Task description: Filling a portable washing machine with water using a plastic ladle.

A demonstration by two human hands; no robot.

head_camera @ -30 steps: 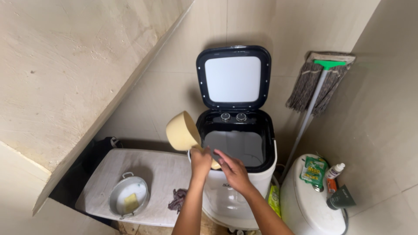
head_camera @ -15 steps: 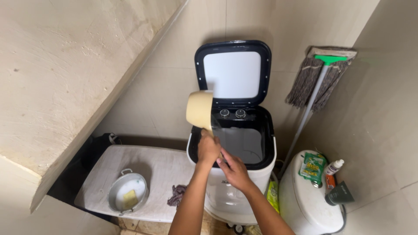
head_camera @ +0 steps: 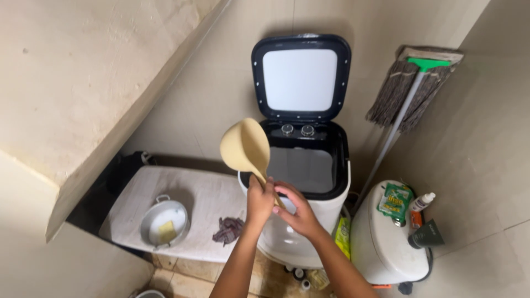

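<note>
Left hand [head_camera: 259, 200] closed round the handle of the beige plastic scoop [head_camera: 246, 146], right hand [head_camera: 295, 212] loosely curled, steadying it; light, rigid, probably slick when wet.

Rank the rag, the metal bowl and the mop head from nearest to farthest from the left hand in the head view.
1. Rag: just left of and below the left hand, on the white cloth.
2. Metal bowl: farther left on the same cloth, with a yellow block inside.
3. Mop head: far upper right, leaning on the wall.
</note>
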